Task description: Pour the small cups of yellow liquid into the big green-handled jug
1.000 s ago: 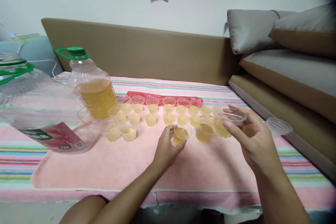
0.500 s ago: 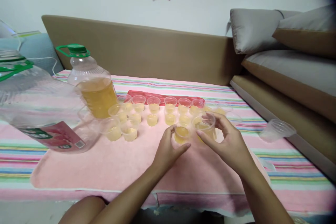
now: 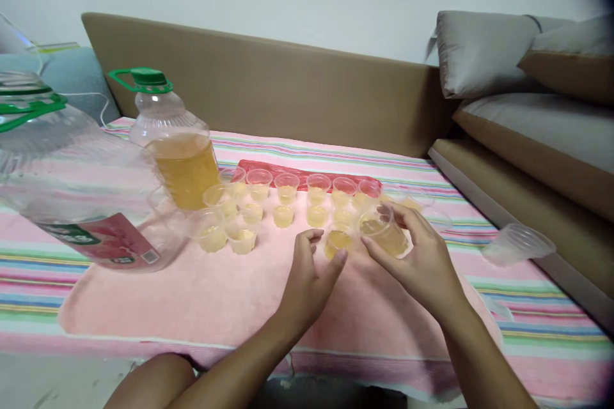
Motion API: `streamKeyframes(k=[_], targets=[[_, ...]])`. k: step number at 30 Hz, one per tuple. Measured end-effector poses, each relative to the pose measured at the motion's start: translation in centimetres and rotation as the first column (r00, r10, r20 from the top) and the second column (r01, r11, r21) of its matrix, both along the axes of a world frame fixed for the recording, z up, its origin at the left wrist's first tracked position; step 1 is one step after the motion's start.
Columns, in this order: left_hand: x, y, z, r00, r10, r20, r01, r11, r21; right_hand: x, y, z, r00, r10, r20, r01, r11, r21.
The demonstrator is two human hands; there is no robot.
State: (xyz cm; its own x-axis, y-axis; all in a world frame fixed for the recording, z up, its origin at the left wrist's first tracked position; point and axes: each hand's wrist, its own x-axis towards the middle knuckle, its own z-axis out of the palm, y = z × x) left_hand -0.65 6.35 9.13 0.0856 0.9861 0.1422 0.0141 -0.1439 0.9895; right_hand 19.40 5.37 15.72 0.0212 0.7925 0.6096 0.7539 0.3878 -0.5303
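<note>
My right hand (image 3: 412, 243) grips a clear plastic cup (image 3: 384, 233) of pale yellow liquid, tilted to the left. Just left of it stands a small clear cup (image 3: 338, 243) with yellow liquid in it. Beside that cup is my left hand (image 3: 311, 271), its thumb and fingers apart, the thumb tip in front of the cup. Whether the thumb touches the cup I cannot tell. Several more small cups (image 3: 283, 214) with pale yellow contents stand in rows behind and to the left, on a pink cloth (image 3: 201, 307).
At the left stand a large bottle (image 3: 182, 166) of yellow liquid with a green cap and a nearer, seemingly drained bottle (image 3: 110, 236). A red plastic wrapper (image 3: 307, 177) lies behind the cups. On the right, stacked clear cups (image 3: 518, 244) lie near piled cushions (image 3: 537, 128).
My left fingers have opened away from the small cup. The cup in my right hand is tipped further to the left. The whole view has shifted slightly.
</note>
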Motion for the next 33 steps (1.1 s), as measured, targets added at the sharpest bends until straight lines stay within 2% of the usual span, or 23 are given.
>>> streamKeyframes(k=[6, 16, 25, 33], targets=[[-0.5, -0.3, 1.7, 0.992, 0.038, 0.12, -0.037, 0.999, -0.007, 0.1, 0.4, -0.1, 0.997, -0.015, 0.077, 0.016, 1.0, -0.015], [-0.4, 0.2, 1.1, 0.95, 0.102, 0.297, -0.043, 0.979, -0.198, 0.2, 0.7, -0.4, 0.99, -0.004, 0.14, 0.008, 1.0, -0.028], [-0.2, 0.5, 0.9, 0.94, 0.12, 0.318, -0.042, 0.969, -0.242, 0.3, 0.9, -0.4, 0.975, -0.001, 0.222, -0.002, 1.0, 0.012], [-0.3, 0.4, 1.2, 0.939, 0.123, 0.322, -0.043, 0.969, -0.243, 0.3, 1.1, -0.2, 0.968, -0.002, 0.251, -0.007, 0.999, 0.035]])
